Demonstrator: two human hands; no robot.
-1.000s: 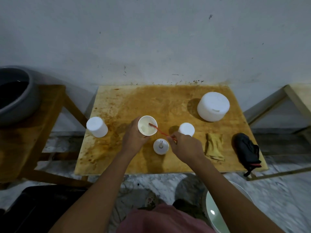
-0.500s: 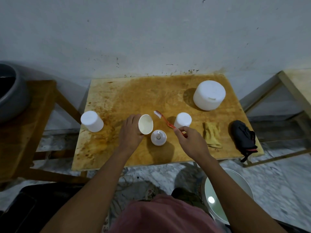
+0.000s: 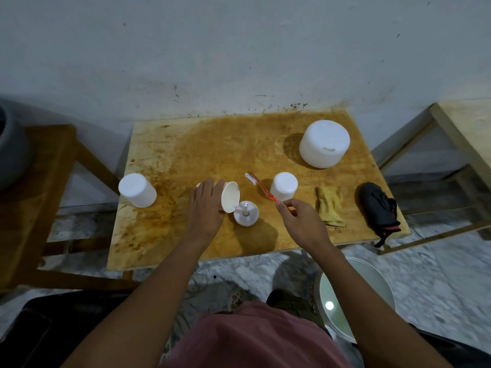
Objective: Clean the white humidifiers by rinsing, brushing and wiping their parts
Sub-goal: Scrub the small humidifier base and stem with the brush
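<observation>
We see a stained wooden table (image 3: pixel 186 144) against the wall. At its 1 o'clock stands the big round humidifier (image 3: pixel 324 147), and at 9 o'clock a white cylinder (image 3: pixel 137 190). Near the centre, the left hand (image 3: pixel 206 208) curls its fingers (image 3: pixel 203 188) round a tipped white cup (image 3: pixel 230 197) whose mouth faces 3 o'clock. A stemmed white cap (image 3: pixel 246 213) sits just beside the cup at 5 o'clock. The right hand (image 3: pixel 300 221) pinches the orange toothbrush (image 3: pixel 263 188) by its handle. The bristles point to 11 o'clock, between the cup and a smaller cylinder (image 3: pixel 284 186).
</observation>
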